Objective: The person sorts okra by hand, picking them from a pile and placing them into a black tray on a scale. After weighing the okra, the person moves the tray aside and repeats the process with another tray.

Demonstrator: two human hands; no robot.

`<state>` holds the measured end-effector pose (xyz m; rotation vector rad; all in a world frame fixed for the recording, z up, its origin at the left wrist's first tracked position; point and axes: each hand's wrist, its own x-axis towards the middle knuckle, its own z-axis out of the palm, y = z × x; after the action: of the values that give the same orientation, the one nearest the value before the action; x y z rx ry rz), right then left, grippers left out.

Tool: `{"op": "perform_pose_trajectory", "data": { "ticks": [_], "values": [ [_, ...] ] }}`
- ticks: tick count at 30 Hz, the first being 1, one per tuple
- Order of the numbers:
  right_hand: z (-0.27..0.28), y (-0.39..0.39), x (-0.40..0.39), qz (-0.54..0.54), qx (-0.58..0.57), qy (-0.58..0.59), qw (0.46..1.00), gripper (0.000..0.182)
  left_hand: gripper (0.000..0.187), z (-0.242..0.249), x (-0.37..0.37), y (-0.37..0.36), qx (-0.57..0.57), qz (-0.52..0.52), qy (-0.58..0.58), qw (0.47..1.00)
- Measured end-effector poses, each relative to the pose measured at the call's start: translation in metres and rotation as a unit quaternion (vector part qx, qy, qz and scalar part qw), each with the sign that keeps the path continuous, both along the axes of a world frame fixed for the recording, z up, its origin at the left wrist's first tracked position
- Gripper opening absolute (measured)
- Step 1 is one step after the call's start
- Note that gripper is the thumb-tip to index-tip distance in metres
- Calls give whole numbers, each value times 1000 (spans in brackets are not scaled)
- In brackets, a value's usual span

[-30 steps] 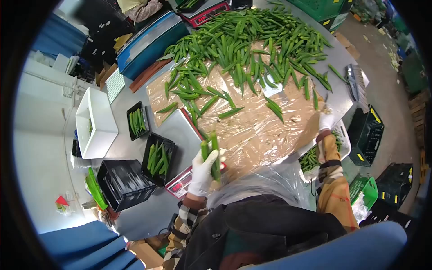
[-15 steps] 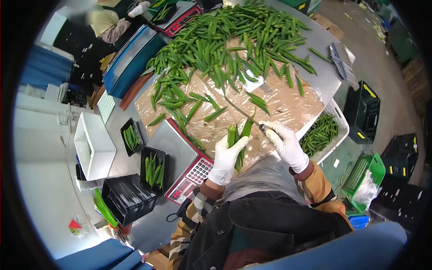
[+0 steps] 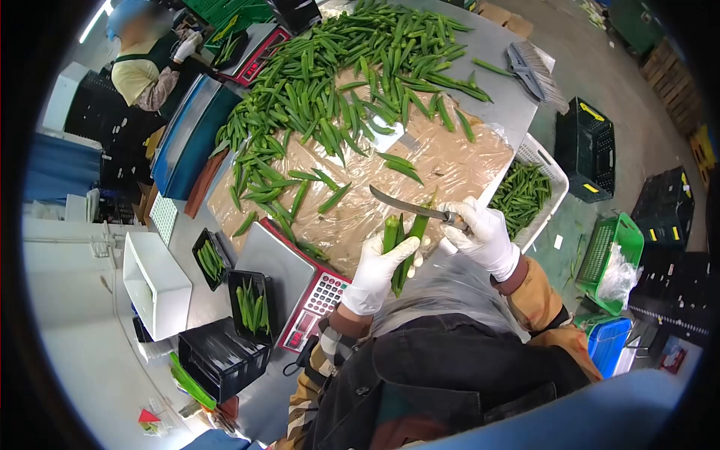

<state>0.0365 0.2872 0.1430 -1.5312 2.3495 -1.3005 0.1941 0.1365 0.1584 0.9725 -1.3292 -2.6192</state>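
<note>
Since a second ago the right hand (image 3: 486, 234) has come in from the far right edge of the table and now grips a knife (image 3: 409, 205) by its handle, the blade pointing left over the plastic sheet (image 3: 450, 161). The left hand (image 3: 375, 271), gloved in white like the other, is closed around a small bunch of okra pods (image 3: 401, 244), held upright just in front of the person's chest, with the blade just beyond the tips of the pods. The pods look light and fairly stiff, ridged rather than slippery, and likely to snap or bruise if squeezed hard; the middle of the bunch, where the fingers wrap it now, seems the sensible place to hold, leaving the ends free. A large heap of okra (image 3: 352, 67) covers the far side of the table. A scale (image 3: 296, 281) sits to the near left, beside two black trays (image 3: 253, 300) holding a few pods each. A white basket (image 3: 529, 191) of okra stands to the right. Another person (image 3: 146, 64) works at the far left.
</note>
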Motion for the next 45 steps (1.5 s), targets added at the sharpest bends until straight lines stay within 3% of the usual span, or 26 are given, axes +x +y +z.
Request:
{"op": "perform_pose_trajectory", "data": {
  "ticks": [4, 7, 9, 11, 13, 15, 18, 19, 22, 24, 26, 28, 29, 31, 34, 37, 39, 41, 45],
  "values": [
    [1, 15, -6, 25, -25, 4, 999, 28, 24, 4, 0, 0, -2, -69, 22, 997],
    [-49, 43, -26, -74, 7, 24, 997, 24, 25, 3, 6, 0, -10, -95, 37, 995],
    [-135, 85, -54, -246, -25, -84, 965, 18, 25, 11, 6, -2, -21, -72, 49, 996],
    [-151, 116, -68, -364, 11, -210, 907, 22, 25, 14, 10, -4, -2, -31, 48, 998],
    [-168, 129, -76, -370, 16, -197, 908, 20, 26, 8, 10, -8, 14, -42, 45, 998],
    [-175, 119, -71, -359, 10, -358, 862, 18, 30, -1, 12, -3, 19, -27, 26, 999],
    [-167, 76, -50, -309, 6, -395, 865, 17, 43, -11, 26, -9, -120, -20, 27, 992],
    [-173, 70, -47, -285, 1, -378, 881, 17, 42, -36, 36, -16, -285, 20, 64, 956],
    [-182, 58, -44, -236, 18, -402, 885, 14, 39, -15, 88, -48, -548, 121, -58, 825],
    [-188, 54, -46, -224, 19, -425, 877, 13, 38, -9, 133, -73, -593, 196, -138, 769],
    [-191, 49, -49, -212, 14, -407, 889, 13, 36, -10, 178, -96, -676, 246, -215, 661],
    [-196, 47, -56, -199, 7, -407, 892, 15, 41, -32, 232, -116, -691, 271, -235, 628],
    [-196, 45, -57, -196, 10, -398, 896, 16, 41, -33, 250, -117, -707, 229, -276, 610],
    [-192, 38, -59, -191, 13, -380, 905, 18, 43, -56, 293, -126, -599, 232, -243, 727],
    [-181, 27, -58, -179, 18, -315, 932, 19, 43, -28, 308, -114, -551, 319, -272, 722],
    [-176, 11, -60, -197, 33, -335, 921, 16, 34, -17, 326, -111, -530, 451, -203, 689],
    [-188, 0, -67, -195, 24, -323, 926, 16, 29, 2, 332, -97, -414, 523, -218, 712],
    [-202, -9, -72, -187, 22, -340, 921, 17, 27, 8, 344, -91, -437, 526, -267, 678],
    [-246, -22, -79, -184, 26, -364, 913, 22, 26, 0, 361, -86, -431, 569, -232, 661]
  ]
}}
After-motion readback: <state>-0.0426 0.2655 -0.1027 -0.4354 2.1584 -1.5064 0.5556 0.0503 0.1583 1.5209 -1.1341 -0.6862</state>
